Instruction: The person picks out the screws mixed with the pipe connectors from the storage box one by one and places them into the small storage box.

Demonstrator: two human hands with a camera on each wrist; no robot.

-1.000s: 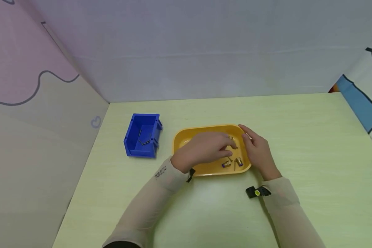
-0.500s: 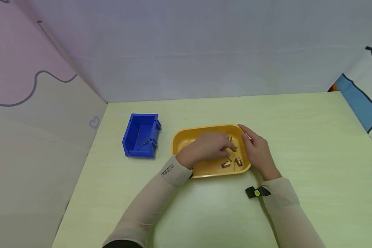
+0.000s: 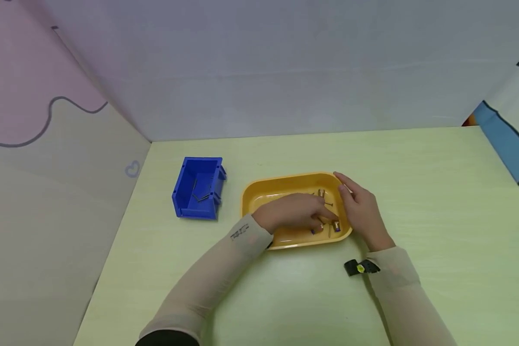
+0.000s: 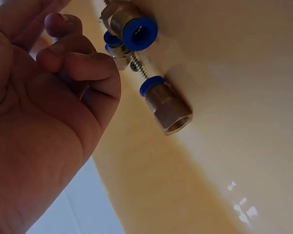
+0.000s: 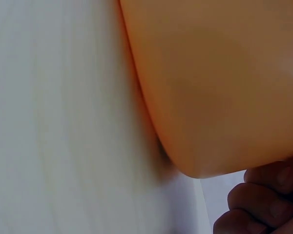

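My left hand [image 3: 294,211] is down inside the yellow tray [image 3: 251,190], its index finger and thumb apart beside the fittings. Its other fingers curl loosely with nothing visible in them in the left wrist view. Below them lie brass push-in fittings [image 4: 168,109] with blue rings and a threaded screw [image 4: 142,69]. Another fitting [image 3: 336,227] shows by the index fingertip in the head view, near thin screws [image 3: 330,231]. My right hand [image 3: 363,211] grips the tray's right end, thumb at the rim. In the right wrist view its curled fingers [image 5: 263,200] show past the tray's corner.
A blue open-front bin [image 3: 194,211] stands left of the tray, with several small screws [image 3: 203,197] in it. Both stand on a pale green table [image 3: 437,192], with a grey-white wall sheet [image 3: 285,86] along its back edge.
My left hand has moved right and nearer me within the tray, from over its middle to the fittings at the right end. The right hand stays at the tray's end.
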